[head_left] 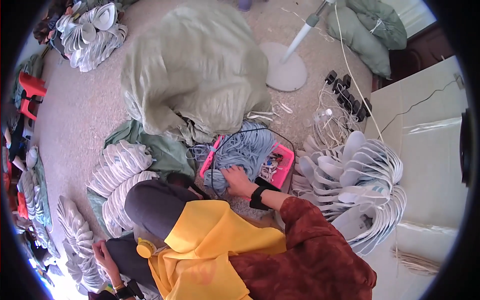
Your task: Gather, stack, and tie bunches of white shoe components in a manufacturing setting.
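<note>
A pink plastic basket (286, 162) sits in front of me, heaped with light blue laces (245, 147). My right hand (238, 181) reaches into the near side of the heap, its fingers curled around some of the laces. A dark cord loops over the basket. Low on the left, my left hand (103, 256) is beside my dark-clothed leg, close to a row of white shoe pieces (75, 227). Its fingers look loosely apart, with nothing visible in them, though part of the hand is hard to make out.
More stacked white shoe pieces (125, 170) lie left of the basket, others (365, 175) on the right. A large grey-green sack (195, 65) stands beyond it. Farther off are a white stand base (282, 67), black plug adapters (350, 97) with cables and a red chair (32, 92).
</note>
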`<control>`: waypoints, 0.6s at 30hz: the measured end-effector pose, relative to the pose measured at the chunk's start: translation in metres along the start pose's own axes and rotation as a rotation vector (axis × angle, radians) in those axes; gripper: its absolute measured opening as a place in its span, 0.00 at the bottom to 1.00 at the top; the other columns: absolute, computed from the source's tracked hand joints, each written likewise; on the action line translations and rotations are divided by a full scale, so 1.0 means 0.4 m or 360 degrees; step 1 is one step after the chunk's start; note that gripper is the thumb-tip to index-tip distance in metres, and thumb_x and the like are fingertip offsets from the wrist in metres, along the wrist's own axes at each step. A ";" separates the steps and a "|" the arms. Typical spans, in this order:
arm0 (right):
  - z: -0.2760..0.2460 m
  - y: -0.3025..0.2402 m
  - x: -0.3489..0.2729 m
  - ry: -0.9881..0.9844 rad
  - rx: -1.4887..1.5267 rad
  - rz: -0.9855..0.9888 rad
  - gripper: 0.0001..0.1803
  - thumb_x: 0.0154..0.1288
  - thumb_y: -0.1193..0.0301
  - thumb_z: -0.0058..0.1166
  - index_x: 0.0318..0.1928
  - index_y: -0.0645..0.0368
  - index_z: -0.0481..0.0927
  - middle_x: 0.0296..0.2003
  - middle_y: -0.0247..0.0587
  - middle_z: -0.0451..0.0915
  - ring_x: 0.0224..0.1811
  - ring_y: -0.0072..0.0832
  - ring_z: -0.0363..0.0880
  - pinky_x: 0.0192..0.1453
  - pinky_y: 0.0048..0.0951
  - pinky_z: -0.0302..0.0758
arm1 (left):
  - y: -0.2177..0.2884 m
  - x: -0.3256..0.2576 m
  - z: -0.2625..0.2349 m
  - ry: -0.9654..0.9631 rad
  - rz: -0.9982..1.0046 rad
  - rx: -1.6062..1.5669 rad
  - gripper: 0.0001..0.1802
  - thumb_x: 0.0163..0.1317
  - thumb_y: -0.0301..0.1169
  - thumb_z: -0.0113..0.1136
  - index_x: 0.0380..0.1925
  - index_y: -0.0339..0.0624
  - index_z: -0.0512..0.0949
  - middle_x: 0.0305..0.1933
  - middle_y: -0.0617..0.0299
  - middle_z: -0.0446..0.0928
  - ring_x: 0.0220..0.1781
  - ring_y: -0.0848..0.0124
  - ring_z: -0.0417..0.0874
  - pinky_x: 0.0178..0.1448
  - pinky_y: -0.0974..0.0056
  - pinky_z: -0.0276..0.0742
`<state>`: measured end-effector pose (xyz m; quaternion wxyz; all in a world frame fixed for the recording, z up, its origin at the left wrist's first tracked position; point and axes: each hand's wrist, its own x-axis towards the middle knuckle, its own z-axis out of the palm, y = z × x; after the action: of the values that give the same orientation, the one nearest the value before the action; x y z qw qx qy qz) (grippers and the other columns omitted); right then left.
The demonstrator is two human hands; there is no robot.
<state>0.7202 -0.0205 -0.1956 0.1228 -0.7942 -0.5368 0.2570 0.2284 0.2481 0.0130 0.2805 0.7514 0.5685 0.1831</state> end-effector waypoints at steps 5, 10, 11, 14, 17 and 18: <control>-0.099 -0.042 0.034 0.0348 0.0020 -0.0202 0.40 0.38 0.70 0.68 0.58 0.63 0.70 0.42 0.49 0.75 0.52 0.46 0.71 0.60 0.46 0.65 | 0.011 -0.009 0.009 0.0068 -0.0018 -0.0055 0.09 0.74 0.29 0.49 0.42 0.34 0.74 0.36 0.60 0.75 0.39 0.73 0.74 0.47 0.66 0.71; 0.003 -0.010 0.032 0.0273 -0.0165 -0.0242 0.44 0.39 0.67 0.70 0.61 0.64 0.68 0.47 0.50 0.75 0.55 0.47 0.70 0.64 0.46 0.63 | 0.005 -0.004 0.008 0.0073 -0.0006 -0.0042 0.09 0.74 0.30 0.49 0.42 0.34 0.75 0.35 0.61 0.75 0.38 0.74 0.74 0.45 0.67 0.72; 0.033 0.001 0.028 0.0277 -0.0164 -0.0242 0.44 0.39 0.67 0.70 0.61 0.64 0.68 0.47 0.50 0.75 0.55 0.47 0.70 0.64 0.46 0.63 | 0.007 -0.003 0.011 0.0089 0.0013 -0.0025 0.09 0.74 0.30 0.50 0.42 0.34 0.75 0.34 0.61 0.75 0.37 0.74 0.74 0.44 0.67 0.72; 0.047 0.021 0.017 0.0255 -0.0061 -0.0235 0.45 0.41 0.69 0.68 0.64 0.63 0.65 0.52 0.49 0.74 0.59 0.49 0.68 0.66 0.49 0.62 | 0.004 0.001 0.011 0.0095 0.0010 -0.0004 0.10 0.73 0.30 0.50 0.42 0.33 0.75 0.34 0.61 0.75 0.35 0.74 0.73 0.42 0.67 0.72; -0.048 0.037 0.010 0.0400 0.0250 -0.0387 0.35 0.46 0.71 0.64 0.59 0.60 0.72 0.49 0.48 0.78 0.57 0.47 0.72 0.63 0.50 0.66 | 0.022 -0.004 0.017 0.0120 0.0009 -0.0025 0.09 0.73 0.30 0.50 0.42 0.33 0.75 0.33 0.61 0.76 0.34 0.75 0.73 0.41 0.66 0.71; -0.076 0.060 0.008 0.0408 0.0409 -0.0329 0.28 0.48 0.72 0.62 0.54 0.59 0.76 0.46 0.49 0.80 0.54 0.48 0.75 0.60 0.48 0.70 | 0.034 -0.001 0.024 0.0150 0.0046 -0.0054 0.09 0.73 0.30 0.50 0.42 0.33 0.75 0.33 0.61 0.75 0.34 0.75 0.73 0.41 0.66 0.71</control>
<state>0.7565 -0.0245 -0.1825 0.3161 -0.7389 -0.5582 0.2064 0.2444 0.2431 0.0140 0.2636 0.7452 0.5670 0.2319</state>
